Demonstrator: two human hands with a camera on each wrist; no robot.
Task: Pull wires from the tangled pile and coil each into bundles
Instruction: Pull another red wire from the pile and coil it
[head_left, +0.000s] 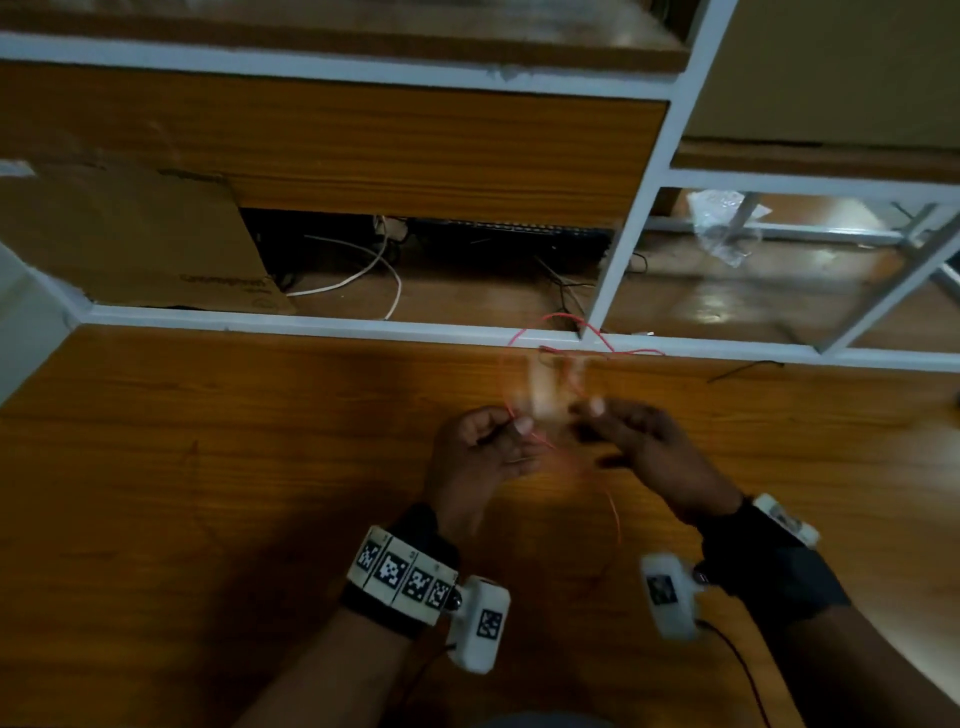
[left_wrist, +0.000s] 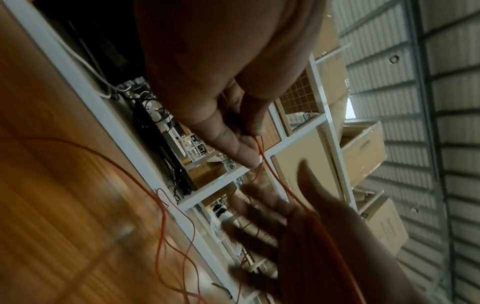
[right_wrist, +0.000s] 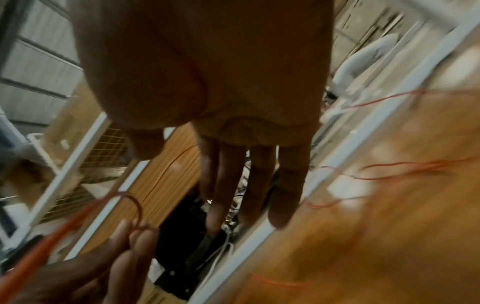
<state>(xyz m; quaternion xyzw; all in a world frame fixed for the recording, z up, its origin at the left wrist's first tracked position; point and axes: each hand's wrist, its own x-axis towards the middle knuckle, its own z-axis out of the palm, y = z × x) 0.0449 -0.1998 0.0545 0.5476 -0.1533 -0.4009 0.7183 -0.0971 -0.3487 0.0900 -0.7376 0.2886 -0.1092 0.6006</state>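
Your left hand pinches a thin red-orange wire between thumb and curled fingers above the brown wood-grain desk. The wire runs from that pinch across the palm of your right hand, whose fingers lie straight and released, blurred in the head view. Beyond your fingertips, more loose red strands tangle at the desk's far white edge. Past them, a clear plastic bag lies crumpled in a shelf compartment; its contents cannot be made out.
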